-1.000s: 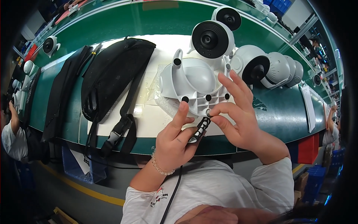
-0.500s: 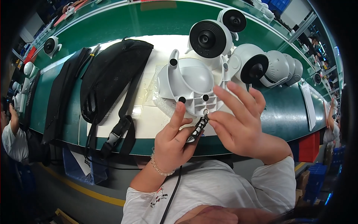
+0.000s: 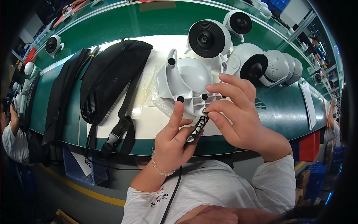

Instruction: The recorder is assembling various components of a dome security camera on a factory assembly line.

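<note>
A white plastic housing [image 3: 194, 74] with a smooth oval bowl, stubby legs and a ribbed front edge lies in front of me. Round black pads [image 3: 180, 99] sit on its legs and ribs. My left hand [image 3: 173, 138] is closed around a narrow black strip with white patches [image 3: 195, 131], its index finger pointing up by the front edge. With thumb and index finger pinched, my right hand [image 3: 236, 112] touches a small round spot on that edge, just above the strip's end. What those fingertips hold is too small and covered to make out.
Bubble wrap [image 3: 158, 99] lies under the housing. White devices with black round faces [image 3: 207, 39] stand behind and to the right. On the left are a black mesh bag [image 3: 115, 78] with straps and a black-and-yellow tool [image 3: 89, 59]. Papers [image 3: 307, 106] lie far right.
My right hand has moved slightly left, its fingers curling in and its fingertips now on the round spot. My left hand keeps its place. The devices behind have shifted a little.
</note>
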Demonstrator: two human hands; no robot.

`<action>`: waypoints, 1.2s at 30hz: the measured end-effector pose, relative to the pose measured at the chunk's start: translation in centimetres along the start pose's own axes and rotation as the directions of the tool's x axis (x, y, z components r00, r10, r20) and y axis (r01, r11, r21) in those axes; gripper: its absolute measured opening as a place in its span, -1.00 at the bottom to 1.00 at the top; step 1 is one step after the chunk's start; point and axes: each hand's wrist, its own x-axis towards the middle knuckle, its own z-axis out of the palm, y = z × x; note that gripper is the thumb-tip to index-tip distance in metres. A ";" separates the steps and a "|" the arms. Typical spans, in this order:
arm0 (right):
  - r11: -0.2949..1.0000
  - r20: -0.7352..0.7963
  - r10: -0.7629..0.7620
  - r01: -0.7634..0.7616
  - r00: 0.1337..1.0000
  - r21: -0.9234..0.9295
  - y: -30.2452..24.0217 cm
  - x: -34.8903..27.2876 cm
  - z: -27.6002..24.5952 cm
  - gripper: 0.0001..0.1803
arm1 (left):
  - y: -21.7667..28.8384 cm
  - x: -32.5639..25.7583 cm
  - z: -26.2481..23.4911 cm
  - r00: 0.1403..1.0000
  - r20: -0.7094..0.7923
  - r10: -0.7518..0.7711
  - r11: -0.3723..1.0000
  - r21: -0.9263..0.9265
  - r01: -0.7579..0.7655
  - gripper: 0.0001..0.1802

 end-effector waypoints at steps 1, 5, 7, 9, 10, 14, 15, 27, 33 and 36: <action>0.999 -0.010 -0.030 0.029 1.000 -0.035 -0.1 0.1 0.0 -0.91 | 0.0 0.0 0.0 1.000 0.000 0.000 1.000 0.000 0.000 -0.82; 0.970 -0.061 -0.134 0.119 0.989 -0.212 -0.3 0.3 0.3 -0.90 | 0.0 0.0 0.0 1.000 -0.001 -0.003 1.000 -0.010 0.003 -0.82; 0.950 -0.052 -0.162 0.142 0.985 -0.279 -0.4 0.4 0.1 -0.89 | -0.1 0.0 0.0 1.000 -0.002 -0.007 1.000 -0.012 0.007 -0.82; 0.924 -0.040 -0.190 0.165 0.981 -0.344 -0.5 0.5 -0.1 -0.88 | -0.3 -0.2 0.0 0.999 0.036 0.022 1.000 -0.015 -0.021 -0.79; 0.924 -0.043 -0.196 0.169 0.980 -0.342 -0.6 0.6 -0.3 -0.87 | -0.3 -0.1 -0.1 0.999 0.034 0.021 1.000 -0.019 -0.021 -0.79; 0.980 -0.078 -0.129 0.115 0.989 -0.164 -0.4 0.6 -0.1 -0.86 | -0.2 -0.1 -0.1 0.999 0.042 0.005 1.000 -0.013 -0.005 -0.81; 0.980 -0.076 -0.131 0.118 0.988 -0.163 -0.3 0.6 -0.2 -0.86 | -0.3 -0.1 -0.1 0.999 0.051 0.002 1.000 -0.009 -0.001 -0.82; 0.949 0.128 -0.125 0.156 0.984 -0.275 -0.9 1.7 -1.2 -0.83 | -0.2 -0.1 -0.2 0.999 0.051 -0.009 1.000 -0.003 0.009 -0.83; 0.934 0.097 -0.177 0.199 0.979 -0.298 -0.9 1.4 -0.8 -0.84 | 0.0 0.0 -0.4 0.997 0.065 -0.041 0.999 0.008 0.041 -0.83; 0.913 0.030 -0.209 0.206 0.977 -0.352 -1.2 0.6 -0.5 -0.83 | 0.1 0.1 -0.4 0.997 0.065 -0.035 0.999 -0.003 0.035 -0.82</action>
